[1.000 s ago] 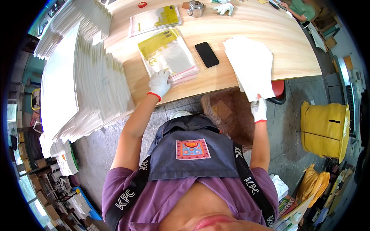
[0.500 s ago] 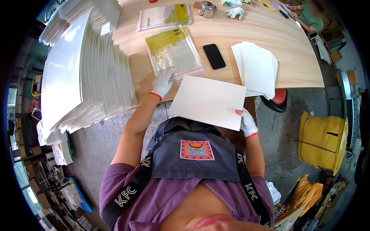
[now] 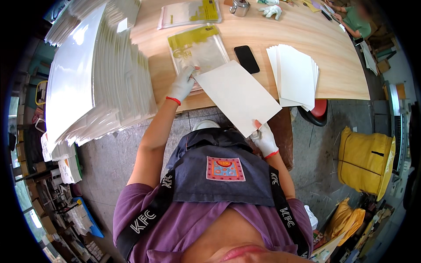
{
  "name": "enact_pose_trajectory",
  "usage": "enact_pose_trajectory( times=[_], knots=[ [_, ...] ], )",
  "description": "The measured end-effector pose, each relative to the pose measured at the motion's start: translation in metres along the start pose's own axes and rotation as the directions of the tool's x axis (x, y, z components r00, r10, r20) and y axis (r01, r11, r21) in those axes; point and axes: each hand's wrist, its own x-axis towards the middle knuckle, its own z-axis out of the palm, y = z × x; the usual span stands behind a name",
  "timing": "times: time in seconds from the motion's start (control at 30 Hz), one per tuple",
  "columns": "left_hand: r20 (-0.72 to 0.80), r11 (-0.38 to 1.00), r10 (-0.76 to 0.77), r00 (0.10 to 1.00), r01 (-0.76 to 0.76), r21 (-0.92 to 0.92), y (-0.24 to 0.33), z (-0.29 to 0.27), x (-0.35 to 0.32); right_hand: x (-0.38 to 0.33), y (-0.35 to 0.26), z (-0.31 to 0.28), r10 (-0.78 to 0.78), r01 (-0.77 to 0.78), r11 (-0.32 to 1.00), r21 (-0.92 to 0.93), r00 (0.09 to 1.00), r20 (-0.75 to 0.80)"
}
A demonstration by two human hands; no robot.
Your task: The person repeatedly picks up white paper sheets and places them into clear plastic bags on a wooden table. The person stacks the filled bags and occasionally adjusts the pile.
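My right hand (image 3: 265, 139), in a white glove with the fingertips bare, grips the near corner of a blank white sheet of card (image 3: 239, 98). The card is tilted, its far end over a stack of clear plastic bags (image 3: 197, 46) with a yellow-green printed band. My left hand (image 3: 181, 85), gloved the same way, pinches the near edge of the top bag, right beside the card's left corner. Whether that corner is inside the bag's mouth I cannot tell.
A tall stack of film-wrapped sheets (image 3: 105, 79) stands at the left. A black phone (image 3: 246, 59) and a fanned pile of white cards (image 3: 297, 76) lie to the right. Farther back are more bags (image 3: 188, 14), a metal pot (image 3: 239, 8) and a glove (image 3: 271, 12). Another person (image 3: 357, 22) sits far right.
The card has turned, its far end swinging out over the bags, while my right hand has moved left and nearer to me. My left hand has lifted the top bag's near edge.
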Motion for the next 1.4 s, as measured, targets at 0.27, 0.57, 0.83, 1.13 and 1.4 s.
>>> enact_pose_trajectory(
  times=[0.27,0.57,0.83,1.13,1.4],
  knots=[
    [-0.551,0.957,0.093,0.83,-0.226,-0.18,0.015,0.049,-0.039,-0.022,0.008,0.019,0.064,-0.057,0.998,-0.039,0.978,0.199],
    [0.336,-0.358,-0.344,0.877,0.209,-0.91,-0.017,0.14,-0.073,-0.039,0.008,0.027,0.212,-0.174,0.969,-0.176,0.951,0.227],
    [0.423,0.1,-0.446,0.789,0.514,-0.852,-0.01,0.163,-0.137,0.06,0.068,0.052,0.095,-0.096,0.995,-0.009,0.959,0.267],
    [0.317,0.098,-0.709,0.63,0.533,-0.841,-0.02,0.096,-0.156,0.052,0.044,0.084,0.242,0.107,0.586,-0.803,0.923,0.299],
    [0.34,0.342,-0.599,0.725,0.615,-0.71,-0.023,0.056,-0.152,0.083,0.092,0.115,0.153,0.628,-0.518,-0.581,0.737,0.659]
  ],
)
